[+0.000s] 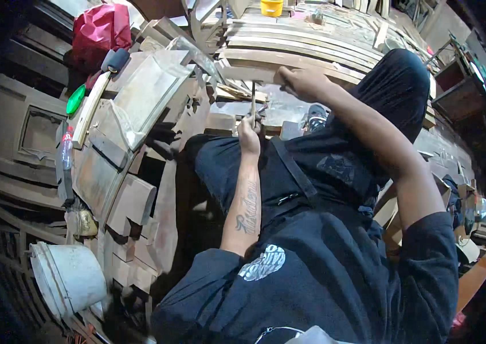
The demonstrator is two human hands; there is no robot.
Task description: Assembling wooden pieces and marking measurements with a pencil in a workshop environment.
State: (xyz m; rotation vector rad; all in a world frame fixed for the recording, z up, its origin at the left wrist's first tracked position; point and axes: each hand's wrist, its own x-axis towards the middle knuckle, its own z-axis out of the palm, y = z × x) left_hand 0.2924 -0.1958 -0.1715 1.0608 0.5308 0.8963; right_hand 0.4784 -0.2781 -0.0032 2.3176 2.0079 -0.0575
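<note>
My left hand [249, 133] is closed around the lower end of a thin upright tool [253, 97] whose tip meets the underside of a curved wooden slat [254, 73]. My right hand [303, 82] grips the edge of that same slat from the right. The slat is the nearest of several curved wooden pieces [300, 43] stacked ahead of me. My knees in dark trousers sit below the work, the right knee [400, 80] raised beside the stack.
Carved wooden panels [140, 97] and blocks lean in a pile at the left. A white bucket [68, 278] lies at lower left, a red bag [100, 28] at upper left, a yellow cup [271, 7] at the top. Clutter and shelving [466, 86] fill the right.
</note>
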